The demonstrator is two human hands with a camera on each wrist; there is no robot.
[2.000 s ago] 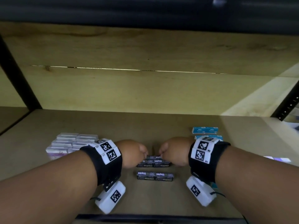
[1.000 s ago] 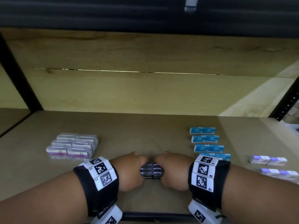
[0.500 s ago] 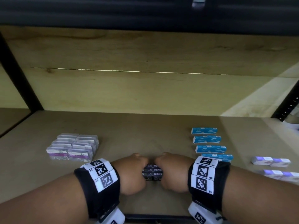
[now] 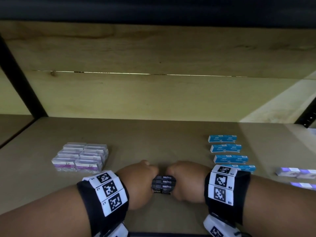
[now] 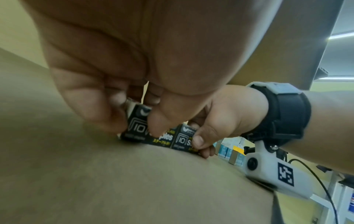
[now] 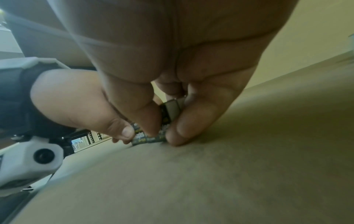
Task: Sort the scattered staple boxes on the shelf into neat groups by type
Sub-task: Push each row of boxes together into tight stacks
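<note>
Several black staple boxes (image 4: 163,184) marked "Staples" lie packed together near the front of the shelf (image 4: 153,139). My left hand (image 4: 139,183) grips their left end and my right hand (image 4: 187,181) grips their right end, squeezing them from both sides. In the left wrist view the thumb and fingers (image 5: 160,121) pinch the black boxes (image 5: 138,128) down on the board. In the right wrist view the thumb and fingers (image 6: 187,124) clamp the end of the black boxes (image 6: 168,112). Most of the black group is hidden by the hands.
A block of purple-and-white boxes (image 4: 80,159) sits at the left. Several blue boxes (image 4: 227,149) form a column at the right. White-and-violet boxes (image 4: 295,174) lie at the far right edge. A black upright (image 4: 20,82) stands at the left, and the shelf's back wall (image 4: 153,94) is behind.
Both hands drew the black boxes toward the front edge and pressed the separate rows into one tight group. Over the last half second they barely moved.
</note>
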